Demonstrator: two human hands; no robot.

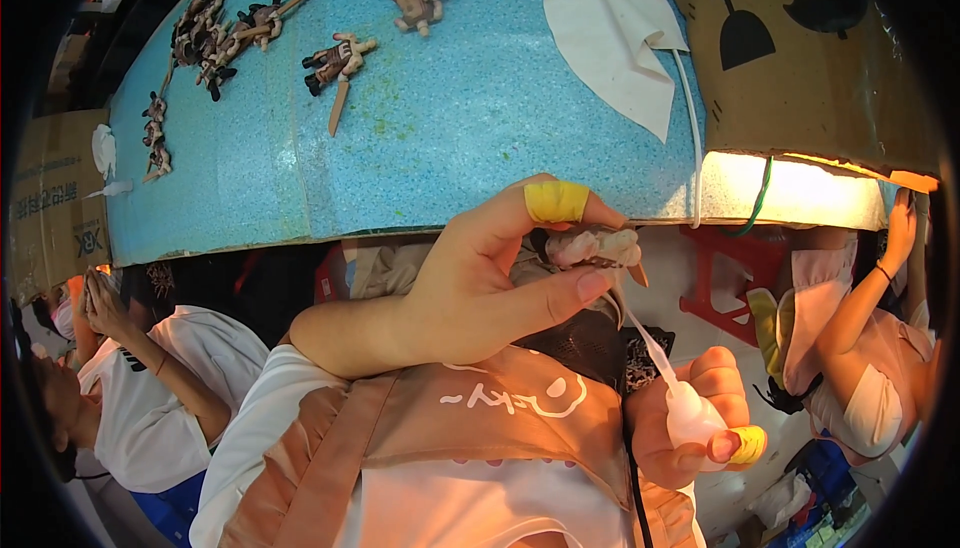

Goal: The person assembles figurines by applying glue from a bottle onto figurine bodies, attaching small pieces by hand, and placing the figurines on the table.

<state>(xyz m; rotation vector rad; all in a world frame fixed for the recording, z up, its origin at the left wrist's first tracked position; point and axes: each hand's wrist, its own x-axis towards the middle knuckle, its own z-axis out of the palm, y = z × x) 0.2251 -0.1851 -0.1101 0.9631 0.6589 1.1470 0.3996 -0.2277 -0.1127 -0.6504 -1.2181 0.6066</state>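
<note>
My left hand (485,283), with yellow tape round one finger, pinches a small pale and brown toy figurine (590,248) just past the table's near edge. Below and to the right, my right hand (718,388) is wrapped round a white squeeze bottle (690,413) with a long thin nozzle. The nozzle's tip points up at the underside of the figurine, but I cannot tell whether they touch. Yellow tape also covers my right thumb. Part of the figurine is hidden behind my left fingers.
On the blue table (480,138) lie a single figurine (415,3), another figurine (340,63) and a pile of figurines (205,38). A white cloth (615,53) and a cardboard box (800,58) are at the right. People sit on both sides; a red stool (735,283) stands beyond my right hand.
</note>
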